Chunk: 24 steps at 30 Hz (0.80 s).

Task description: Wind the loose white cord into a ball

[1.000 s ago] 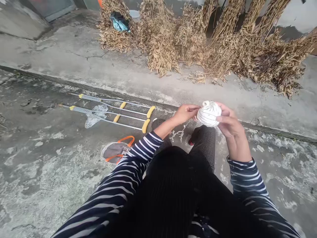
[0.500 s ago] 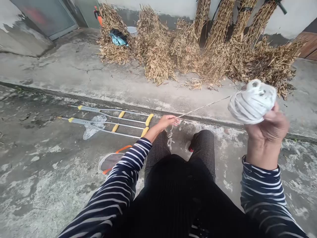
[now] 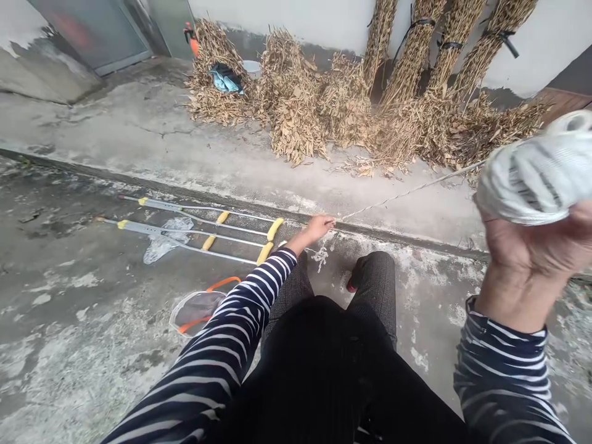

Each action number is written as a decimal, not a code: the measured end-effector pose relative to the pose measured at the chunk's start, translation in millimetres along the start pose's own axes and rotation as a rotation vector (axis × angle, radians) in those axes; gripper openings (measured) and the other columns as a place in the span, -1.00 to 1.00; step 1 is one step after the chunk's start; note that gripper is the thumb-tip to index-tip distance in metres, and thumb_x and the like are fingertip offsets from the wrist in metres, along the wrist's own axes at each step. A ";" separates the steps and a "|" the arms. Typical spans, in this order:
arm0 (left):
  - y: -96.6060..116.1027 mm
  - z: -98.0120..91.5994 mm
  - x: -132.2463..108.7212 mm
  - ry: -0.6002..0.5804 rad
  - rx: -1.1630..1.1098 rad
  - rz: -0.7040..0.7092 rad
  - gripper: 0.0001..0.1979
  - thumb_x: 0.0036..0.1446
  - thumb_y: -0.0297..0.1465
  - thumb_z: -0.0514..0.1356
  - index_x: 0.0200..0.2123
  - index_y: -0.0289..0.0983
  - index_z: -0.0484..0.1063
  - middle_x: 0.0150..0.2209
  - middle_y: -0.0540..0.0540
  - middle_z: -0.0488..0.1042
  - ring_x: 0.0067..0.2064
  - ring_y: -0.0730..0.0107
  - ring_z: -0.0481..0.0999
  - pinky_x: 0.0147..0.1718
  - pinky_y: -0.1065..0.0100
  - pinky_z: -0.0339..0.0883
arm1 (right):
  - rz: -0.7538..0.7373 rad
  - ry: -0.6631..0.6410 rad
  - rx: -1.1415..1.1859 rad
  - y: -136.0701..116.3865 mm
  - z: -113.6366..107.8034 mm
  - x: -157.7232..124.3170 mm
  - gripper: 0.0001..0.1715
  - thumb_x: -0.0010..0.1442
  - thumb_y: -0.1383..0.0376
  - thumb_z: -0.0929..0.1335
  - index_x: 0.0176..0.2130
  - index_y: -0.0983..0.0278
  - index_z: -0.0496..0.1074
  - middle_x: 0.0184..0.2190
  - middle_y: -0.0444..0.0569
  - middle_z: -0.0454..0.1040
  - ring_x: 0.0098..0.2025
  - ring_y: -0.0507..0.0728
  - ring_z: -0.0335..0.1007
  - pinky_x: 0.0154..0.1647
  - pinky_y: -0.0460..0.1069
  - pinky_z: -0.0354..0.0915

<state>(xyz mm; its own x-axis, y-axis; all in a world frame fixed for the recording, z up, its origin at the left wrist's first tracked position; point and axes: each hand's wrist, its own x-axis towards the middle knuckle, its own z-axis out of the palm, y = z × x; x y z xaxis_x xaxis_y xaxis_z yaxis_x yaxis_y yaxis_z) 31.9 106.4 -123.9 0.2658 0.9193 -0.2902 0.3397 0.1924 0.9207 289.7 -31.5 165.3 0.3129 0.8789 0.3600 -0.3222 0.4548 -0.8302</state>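
Observation:
My right hand (image 3: 531, 243) is raised at the right edge, wrapped round a large ball of white string (image 3: 531, 176). From the ball a strand of string (image 3: 407, 192) runs down to the left, stretched nearly straight. My left hand (image 3: 320, 228) pinches that strand in front of my knees. A loose white tail of string (image 3: 320, 256) hangs or lies just below the left fingers; I cannot tell which. The far side of the ball and some right fingers are hidden.
Bundles of dried stalks (image 3: 296, 105) lean along the wall beyond a low concrete step (image 3: 208, 166). On the left, two crutches (image 3: 198, 231) lie over a clear plastic bag (image 3: 169, 237). An orange-handled mesh bag (image 3: 197, 311) is beside my left arm.
My right hand has moved right and closer to the camera with the ball, lengthening the strand between the hands. My left hand stays pinched, in nearly the same place.

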 end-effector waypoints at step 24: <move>128.3 -3.6 -97.1 -0.224 -0.127 0.423 -0.80 0.15 -0.34 0.30 -0.31 -0.37 0.64 -0.44 -0.03 0.56 -0.45 0.55 0.40 -0.42 0.47 0.23 | 0.501 -0.547 -0.202 114.5 -25.8 -51.1 -0.30 -0.30 0.36 0.71 -0.14 0.11 0.55 0.11 -0.07 0.55 0.18 0.25 0.46 0.22 0.15 0.39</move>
<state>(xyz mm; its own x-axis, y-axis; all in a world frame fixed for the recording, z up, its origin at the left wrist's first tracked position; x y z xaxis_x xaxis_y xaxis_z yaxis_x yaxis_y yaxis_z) 46.4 43.1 23.3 0.5490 0.8320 0.0798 0.0509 -0.1285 0.9904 259.8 -28.0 40.9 -0.3306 0.9431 0.0363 -0.1230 -0.0049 -0.9924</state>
